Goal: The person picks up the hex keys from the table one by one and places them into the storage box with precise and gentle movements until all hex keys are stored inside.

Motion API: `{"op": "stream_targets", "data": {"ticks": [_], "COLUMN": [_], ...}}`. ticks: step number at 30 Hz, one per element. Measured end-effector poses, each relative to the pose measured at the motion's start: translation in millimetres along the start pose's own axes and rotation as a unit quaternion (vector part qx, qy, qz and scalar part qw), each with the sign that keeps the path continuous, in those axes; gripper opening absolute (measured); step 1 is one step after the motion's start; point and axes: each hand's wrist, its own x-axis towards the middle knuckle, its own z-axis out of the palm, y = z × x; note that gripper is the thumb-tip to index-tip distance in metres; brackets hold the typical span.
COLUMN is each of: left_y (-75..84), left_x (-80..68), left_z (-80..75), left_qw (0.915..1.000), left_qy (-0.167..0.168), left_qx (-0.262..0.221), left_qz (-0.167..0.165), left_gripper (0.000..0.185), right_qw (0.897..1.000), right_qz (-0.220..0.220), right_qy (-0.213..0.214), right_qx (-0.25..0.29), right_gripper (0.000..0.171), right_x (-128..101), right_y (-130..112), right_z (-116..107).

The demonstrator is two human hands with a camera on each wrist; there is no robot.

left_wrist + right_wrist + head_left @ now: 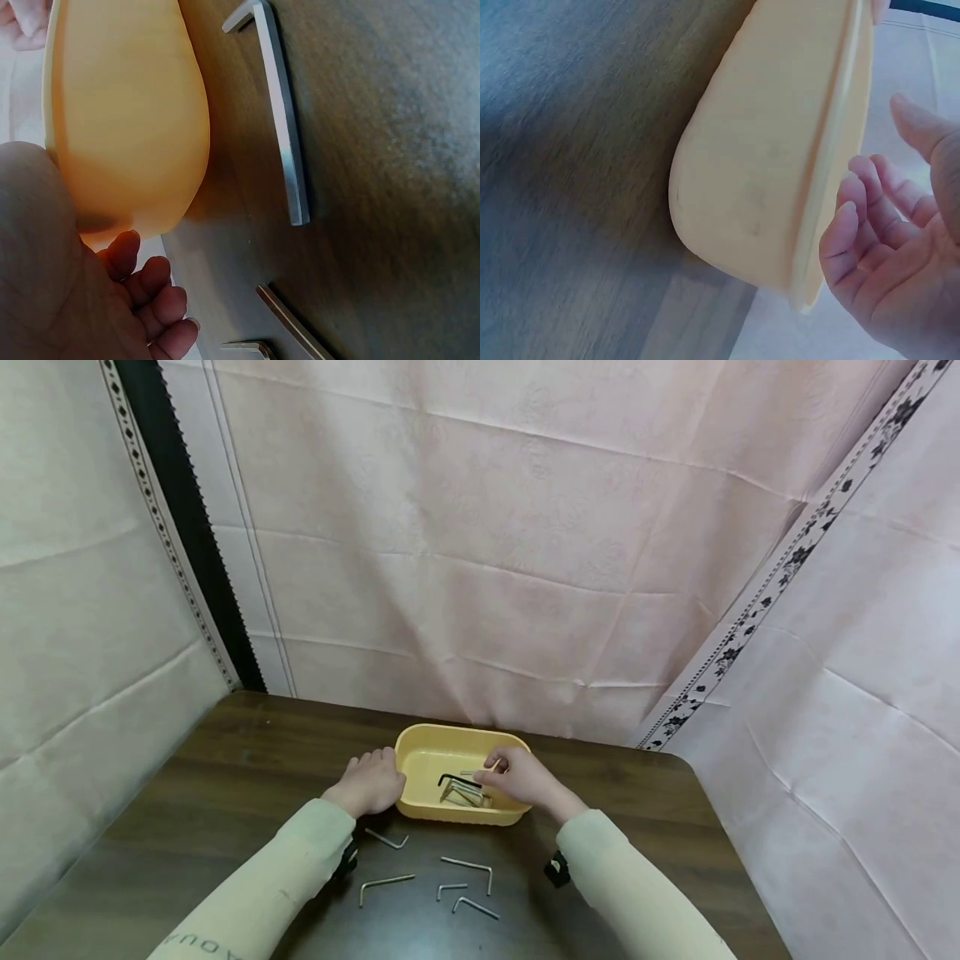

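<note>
Two hands are working at one yellow tray, which is standing near the back edge of the table. Five L-shaped hex keys are lying on the wood in front of the tray: one silvery key is resting just before the tray's left end, one brassy key is lying nearer the person, and three silvery keys are sitting close together to the right of these, apart from one another. Inside the tray, one black key is lying among several metallic keys, which are overlapping so much that I cannot tell their number. The left hand is resting against the tray's left end, its four fingers bending lightly and lying close together; whether the thumb is pressing the rim I cannot tell. The right hand is reaching over the right-hand rim into the tray, its fingers curling loosely and its thumb standing apart from them, with nothing showing between. Bare wood is stretching to the left and right of the tray, and more is running between the scattered keys and the forearms. One pale curtain is hanging right behind the back edge, leaving little room there.
</note>
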Motion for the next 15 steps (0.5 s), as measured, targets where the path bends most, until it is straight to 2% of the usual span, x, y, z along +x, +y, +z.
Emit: {"op": "stream_targets", "data": {"ticks": [6,11,15], "left_y": [0.1,-1.7,-0.3], "left_x": [-1.5,1.8,2.1], "left_z": [-0.4,0.9,0.9], "left_qw": [0.9999,0.9999,1.0], "left_qy": [-0.009,0.005,0.0], "left_qx": [0.001,0.009,0.006], "left_qz": [-0.005,0.003,0.001], "left_gripper": [0.039,0.037,0.038], "right_qw": [1.0,0.999,0.998], "right_qz": [-0.007,-0.01,-0.015], "right_qy": [0.017,0.029,0.029], "right_qx": [0.021,0.041,0.056], "right_gripper": [0.04,0.036,0.035], "right_x": [-16.6,-25.9,-30.7], "right_y": [0.6,2.1,4.0], "right_z": [-6.2,-10.6,-9.0]}}
